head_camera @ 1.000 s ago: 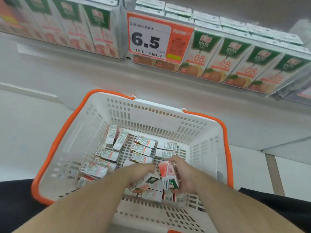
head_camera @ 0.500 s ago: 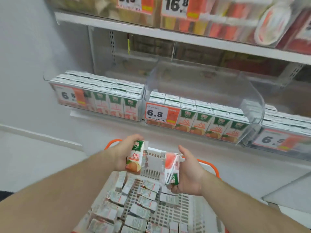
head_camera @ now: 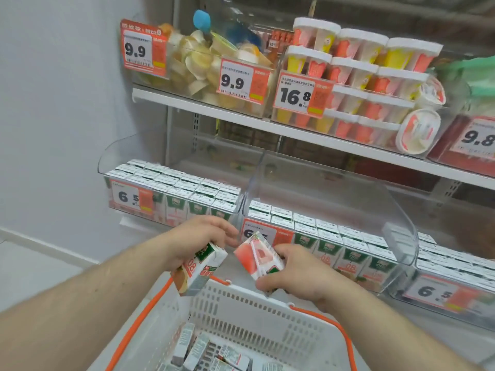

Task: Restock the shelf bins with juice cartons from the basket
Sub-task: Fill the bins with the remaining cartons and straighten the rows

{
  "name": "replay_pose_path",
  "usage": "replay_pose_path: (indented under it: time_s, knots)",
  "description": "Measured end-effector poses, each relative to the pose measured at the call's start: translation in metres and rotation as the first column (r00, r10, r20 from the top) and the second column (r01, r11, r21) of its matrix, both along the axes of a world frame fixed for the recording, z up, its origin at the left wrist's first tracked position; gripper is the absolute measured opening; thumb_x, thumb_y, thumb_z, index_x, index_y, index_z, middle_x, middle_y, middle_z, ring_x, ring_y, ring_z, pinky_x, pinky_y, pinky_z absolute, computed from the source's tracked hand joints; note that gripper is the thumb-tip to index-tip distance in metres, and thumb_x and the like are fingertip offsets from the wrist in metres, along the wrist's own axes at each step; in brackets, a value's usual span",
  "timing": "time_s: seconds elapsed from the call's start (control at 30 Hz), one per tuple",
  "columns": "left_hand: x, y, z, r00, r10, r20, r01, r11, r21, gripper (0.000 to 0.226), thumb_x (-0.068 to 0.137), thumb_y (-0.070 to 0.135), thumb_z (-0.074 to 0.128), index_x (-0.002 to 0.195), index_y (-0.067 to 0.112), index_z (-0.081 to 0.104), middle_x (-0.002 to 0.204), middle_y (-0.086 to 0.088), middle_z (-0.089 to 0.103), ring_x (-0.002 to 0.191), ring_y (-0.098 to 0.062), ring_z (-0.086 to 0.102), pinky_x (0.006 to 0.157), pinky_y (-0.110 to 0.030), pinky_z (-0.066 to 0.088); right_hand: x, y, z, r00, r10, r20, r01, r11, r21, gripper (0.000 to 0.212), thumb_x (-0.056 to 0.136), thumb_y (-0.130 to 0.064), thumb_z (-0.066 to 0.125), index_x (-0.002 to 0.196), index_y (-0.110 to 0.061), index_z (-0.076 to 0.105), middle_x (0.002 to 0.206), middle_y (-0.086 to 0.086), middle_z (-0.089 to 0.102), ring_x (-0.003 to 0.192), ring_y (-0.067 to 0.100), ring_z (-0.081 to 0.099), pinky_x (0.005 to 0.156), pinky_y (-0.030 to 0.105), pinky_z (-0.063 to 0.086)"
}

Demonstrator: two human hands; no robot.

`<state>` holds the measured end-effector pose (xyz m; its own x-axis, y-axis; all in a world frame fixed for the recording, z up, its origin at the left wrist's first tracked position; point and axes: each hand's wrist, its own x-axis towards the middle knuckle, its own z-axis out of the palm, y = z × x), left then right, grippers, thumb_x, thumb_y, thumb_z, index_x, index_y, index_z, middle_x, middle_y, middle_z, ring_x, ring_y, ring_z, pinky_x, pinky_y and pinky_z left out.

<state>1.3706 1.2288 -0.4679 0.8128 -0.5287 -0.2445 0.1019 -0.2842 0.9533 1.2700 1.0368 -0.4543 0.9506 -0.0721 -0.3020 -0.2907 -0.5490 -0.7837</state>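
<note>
Basket (head_camera: 267,311) nearest, several cartons (head_camera: 214,354) left inside, so restocking looks unfinished. Above its rim, left hand (head_camera: 198,241) grips an orange carton (head_camera: 199,269); right hand (head_camera: 297,271) grips a pink carton (head_camera: 258,257). Neither placed yet. Beyond, middle bin (head_camera: 401,236) has a row of cartons, room on top; left bin (head_camera: 112,156) similar.
</note>
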Motion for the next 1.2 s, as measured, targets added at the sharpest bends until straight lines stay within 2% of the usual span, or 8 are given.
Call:
replay_pose_path:
  time_s: [0.17,0.47,0.6,0.73,0.8,0.9,1.1,1.2]
  knots:
    - [0.008,0.021,0.001,0.947,-0.119,0.297,0.082,0.987,0.136,0.021,0.081,0.035,0.072,0.102,0.034,0.072,0.105,0.016,0.071,0.105,-0.001,0.062,0.096,-0.028,0.044,0.011,0.013,0.017,0.903,0.301,0.308,0.011,0.699,-0.715,0.02,0.076,-0.025,0.068,0.096,-0.029,0.062,0.092,-0.01,0.056,0.083,0.014,0.056,0.07,0.032,0.049]
    - [-0.002,0.028,0.003,0.831,-0.449,0.329,0.325,0.871,0.368,0.052,0.071,0.041,0.081,0.12,0.032,0.063,0.116,0.01,0.068,0.108,-0.008,0.064,0.1,-0.037,0.048,0.03,0.036,0.028,0.51,0.799,0.318,-0.071,0.408,-0.91,0.056,0.057,0.002,0.073,0.101,-0.029,0.064,0.096,0.003,0.055,0.071,0.024,0.053,0.052,0.033,0.044]
    - [-0.005,0.028,-0.005,0.847,-0.235,0.477,0.08,0.943,0.323,0.058,0.06,0.05,0.076,0.113,0.032,0.062,0.104,0.011,0.069,0.096,-0.005,0.064,0.089,-0.036,0.052,0.039,0.031,0.016,0.628,0.65,0.428,-0.051,0.584,-0.81,0.096,0.071,0.004,0.064,0.137,-0.055,0.027,0.146,0.0,0.033,0.103,0.023,0.056,0.074,0.034,0.051]
    - [-0.009,0.031,-0.008,0.772,0.027,0.636,-0.156,0.977,0.148,0.051,0.061,0.049,0.073,0.11,0.043,0.061,0.092,0.02,0.069,0.084,0.002,0.063,0.076,-0.031,0.054,0.026,0.039,0.007,0.783,0.215,0.584,-0.109,0.971,-0.212,0.092,0.071,-0.009,0.059,0.137,-0.061,0.022,0.13,-0.016,0.044,0.075,-0.001,0.05,0.067,0.017,0.042]
    - [-0.01,0.031,-0.006,0.719,0.118,0.685,-0.234,0.969,0.079,0.053,0.06,0.054,0.067,0.111,0.046,0.06,0.092,0.02,0.068,0.084,0.001,0.063,0.075,-0.033,0.054,0.023,0.051,0.006,0.835,0.051,0.547,-0.075,0.997,0.021,0.086,0.068,-0.021,0.071,0.139,-0.049,0.032,0.119,-0.013,0.054,0.065,0.002,0.051,0.064,0.018,0.041]
    - [-0.008,0.034,-0.002,0.696,0.228,0.681,-0.299,0.954,-0.014,0.058,0.055,0.055,0.06,0.112,0.047,0.06,0.094,0.021,0.069,0.086,-0.001,0.064,0.074,-0.037,0.055,0.029,0.069,0.009,0.834,-0.041,0.55,0.03,0.999,0.03,0.09,0.06,-0.049,0.079,0.139,-0.044,0.035,0.12,-0.019,0.054,0.071,0.0,0.052,0.07,0.023,0.044]
    - [0.007,0.049,0.003,0.649,0.298,0.701,-0.397,0.918,-0.022,0.054,0.062,0.05,0.061,0.116,0.046,0.059,0.099,0.023,0.069,0.092,0.0,0.064,0.078,-0.035,0.056,0.061,0.091,0.018,0.864,-0.049,0.501,0.049,0.999,0.013,0.087,0.072,-0.045,0.08,0.143,-0.04,0.032,0.117,-0.026,0.05,0.091,0.003,0.059,0.081,0.027,0.052]
    - [0.015,0.058,0.005,0.615,0.316,0.722,-0.445,0.895,-0.012,0.053,0.066,0.057,0.061,0.118,0.05,0.057,0.102,0.027,0.067,0.096,0.002,0.062,0.079,-0.032,0.055,0.085,0.106,0.024,0.855,-0.006,0.519,0.008,1.0,-0.001,0.058,0.072,-0.046,0.079,0.124,-0.038,0.054,0.108,-0.017,0.064,0.086,0.002,0.066,0.079,0.03,0.056]
